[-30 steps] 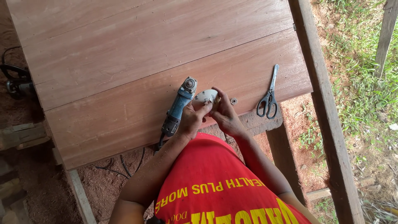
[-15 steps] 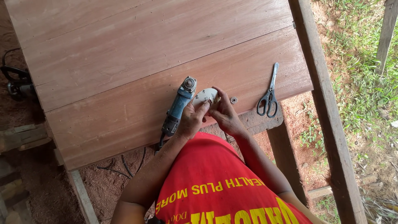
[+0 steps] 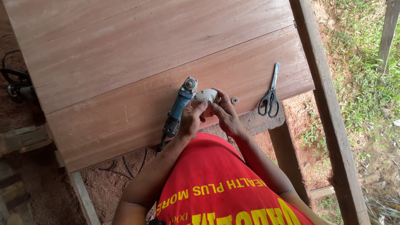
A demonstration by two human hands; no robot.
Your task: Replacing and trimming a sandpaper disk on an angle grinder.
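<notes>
Both hands on the round white disc (image 3: pixel 207 96). My left hand (image 3: pixel 189 121) grips it from the near-left edge, fingers curled closed on the rim, thumb pressed on the face. My right hand (image 3: pixel 225 114) has it from the right, fingers (image 3: pixel 219 100) wrapped over the far-right edge, clamped as well. Disc sits between my two sets of fingertips, resting on or just above the wooden panel (image 3: pixel 125 62); can't tell which.

Change vs half a second and a second back: basically none. Same grip, same spot, disc hasn't rotated visibly. Hands have stayed put, so this reads as a slow fiddly adjustment on the disc, not a move.

Blue angle grinder (image 3: pixel 180 107) lies just left of my left fingers, touching or nearly touching the disc at its head, spindle facing up. Not held. Cord trails off under the panel edge toward me.

Small round metal nut (image 3: pixel 235 100) lies just right of my right fingertips, loose on the panel. Scissors (image 3: pixel 270 92) further right, well apart, closed, near the panel edge. Another power tool (image 3: pixel 16 85) on the ground far left, untouched.
</notes>
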